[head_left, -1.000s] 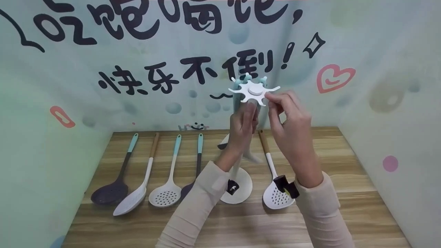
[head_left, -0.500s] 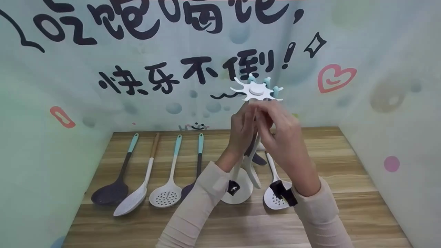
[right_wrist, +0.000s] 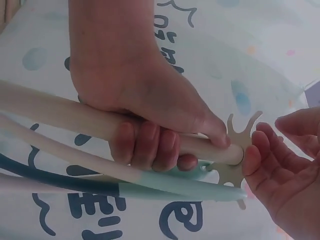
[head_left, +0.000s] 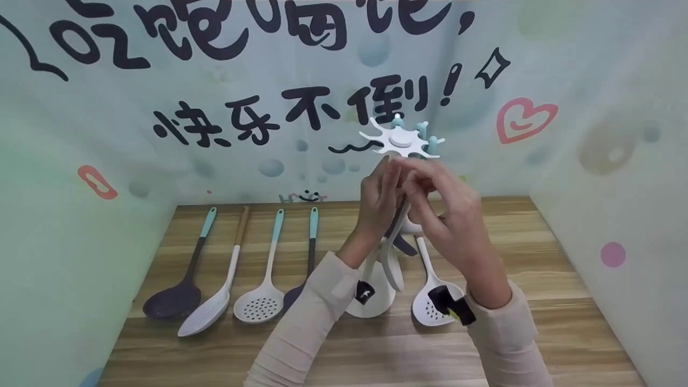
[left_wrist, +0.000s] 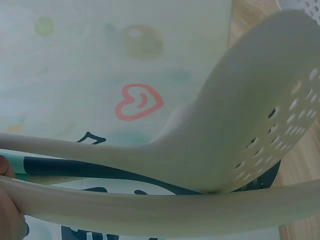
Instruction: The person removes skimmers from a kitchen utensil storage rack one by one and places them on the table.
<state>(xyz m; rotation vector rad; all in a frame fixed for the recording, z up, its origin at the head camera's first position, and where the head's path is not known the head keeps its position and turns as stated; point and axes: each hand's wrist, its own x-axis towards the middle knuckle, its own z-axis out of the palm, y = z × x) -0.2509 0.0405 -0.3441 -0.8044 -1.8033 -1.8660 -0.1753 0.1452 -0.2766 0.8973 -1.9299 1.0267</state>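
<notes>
My left hand point(head_left: 379, 201) grips the white pole point(right_wrist: 50, 107) of a utensil stand, its fingers curled round it just below the star-shaped hook rack point(head_left: 400, 141). A round white base point(head_left: 380, 303) shows below. From the hooks hang a white skimmer point(left_wrist: 240, 100) and a dark utensil point(left_wrist: 90, 167) with teal handles; the dark one's head is mostly hidden. My right hand point(head_left: 457, 209) is at the near side of the rack, its fingers loosely bent and fingertips right at the pole's top, thumb apart, as the right wrist view shows.
On the wooden table point(head_left: 430, 360) to the left lie a dark ladle point(head_left: 172, 303), a white spoon point(head_left: 207, 317), a white skimmer point(head_left: 259, 307) and a partly hidden dark utensil point(head_left: 312, 247). Another white skimmer point(head_left: 430, 309) lies right of the base. A printed backdrop point(head_left: 301, 172) stands behind.
The hook rack has turned, bringing the hanging utensils to the right of the pole. My right hand moved left and down from a hook's tip, then its fingers loosened and drew slightly right.
</notes>
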